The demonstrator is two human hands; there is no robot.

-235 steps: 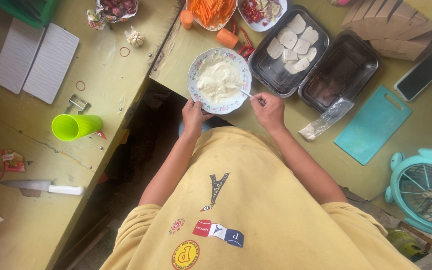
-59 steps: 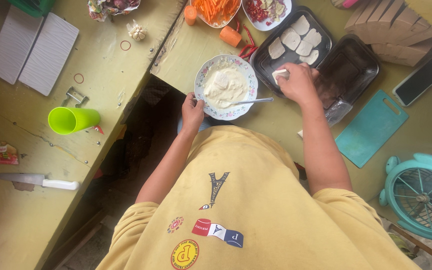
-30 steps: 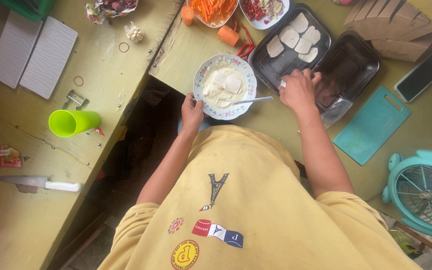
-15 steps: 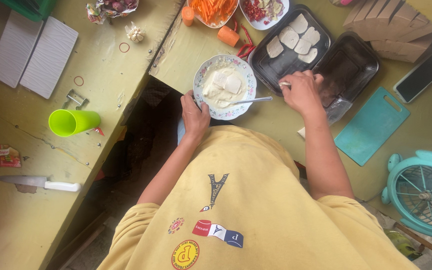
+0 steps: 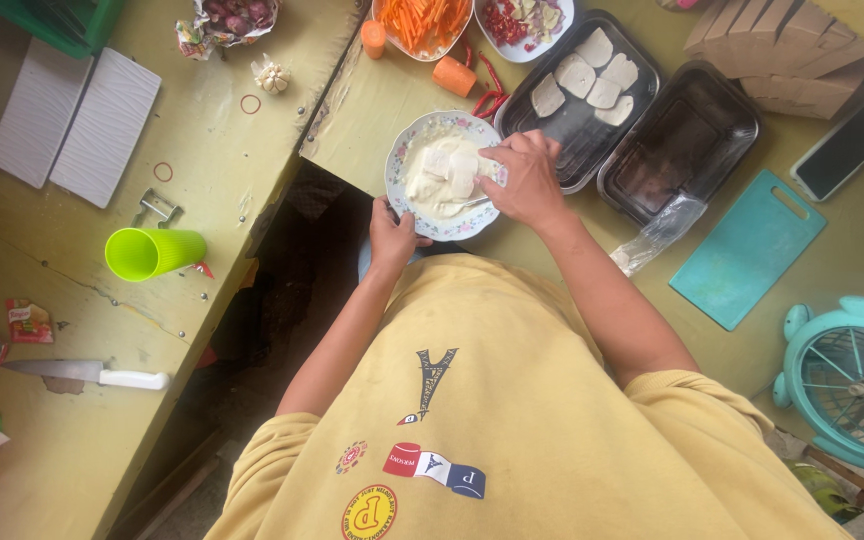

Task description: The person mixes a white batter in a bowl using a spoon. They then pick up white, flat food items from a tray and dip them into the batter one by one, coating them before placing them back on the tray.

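Observation:
A floral-rimmed plate [image 5: 399, 150] of white batter sits at the table's near edge. My left hand [image 5: 393, 234] grips its near rim. My right hand [image 5: 523, 178] is over the plate's right side, its fingertips holding a white slice [image 5: 464, 175] that rests in the batter beside another slice [image 5: 436, 160]. A spoon [image 5: 468, 204] lies in the plate under that hand. Just right of the plate, a dark metal tray [image 5: 563, 131] holds several more white slices [image 5: 579, 76].
A second dark tray [image 5: 678, 143] stands further right, with a plastic bag [image 5: 656, 232], teal cutting board [image 5: 748, 250], phone [image 5: 844, 150] and teal fan [image 5: 852, 375]. Carrot strips [image 5: 422, 20] and chopped chillies lie behind. On the left table are a green cup [image 5: 152, 253] and a knife [image 5: 87, 374].
My right hand has come left from the tray of slices to the plate, bringing a white slice into the batter. My left hand stays at the plate's rim.

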